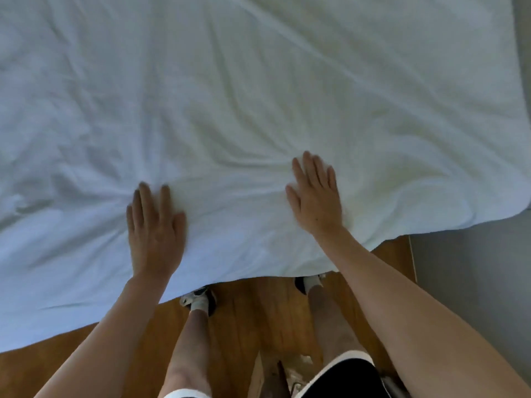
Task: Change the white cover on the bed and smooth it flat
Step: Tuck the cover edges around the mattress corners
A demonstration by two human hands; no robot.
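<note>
Fingers of the left hand lie straight and flat on the white cover, holding nothing. Right hand presses the same way, palm down, near the lower middle of the frame. Wrinkled cover fills the upper frame over the bed; its edge hangs above the wooden floor. Fingertips look slightly blurred, perhaps from motion.
</note>
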